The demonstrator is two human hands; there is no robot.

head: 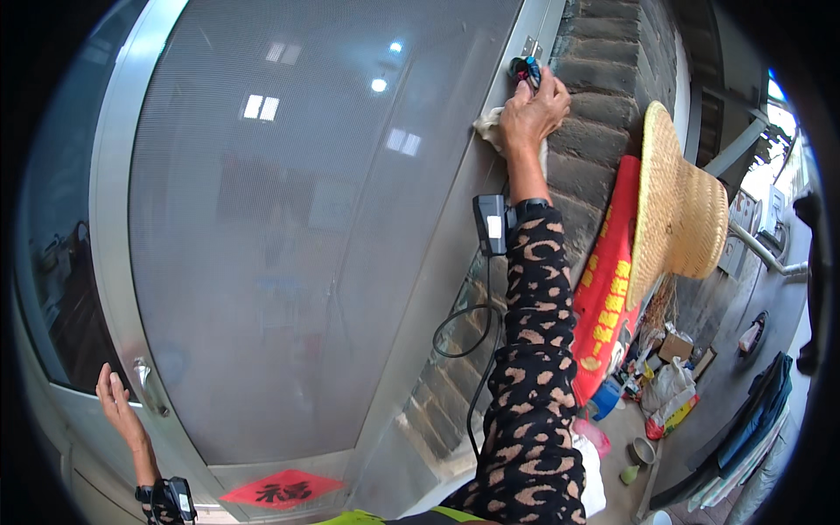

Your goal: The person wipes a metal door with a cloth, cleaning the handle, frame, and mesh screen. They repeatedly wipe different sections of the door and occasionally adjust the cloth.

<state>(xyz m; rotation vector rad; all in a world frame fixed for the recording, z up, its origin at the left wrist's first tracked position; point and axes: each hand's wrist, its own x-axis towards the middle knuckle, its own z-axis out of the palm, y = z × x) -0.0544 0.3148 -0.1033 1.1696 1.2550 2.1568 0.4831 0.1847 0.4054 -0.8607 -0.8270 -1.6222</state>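
My right hand (535,115) reaches up to the metal frame of a screen door (282,230), its fingers closed on a small bundle of blue, dark and pink items (526,69) just below a hinge. Exactly what the bundle is cannot be told. A whitish cloth (489,126) hangs beside the wrist, partly hidden behind the hand. My left hand (118,403) is at the lower left with its fingers apart, near the door's curved metal handle (149,387), and holds nothing. Each wrist has a dark strap; a small box device (490,225) with a black cable is by the right one.
A brick wall (590,72) adjoins the door frame. To the right are a straw hat (682,203), a red printed sheet (607,289), bags (669,394), a bowl (641,451) and hanging clothes (741,433). A red paper diamond (282,489) is on the door's lower panel.
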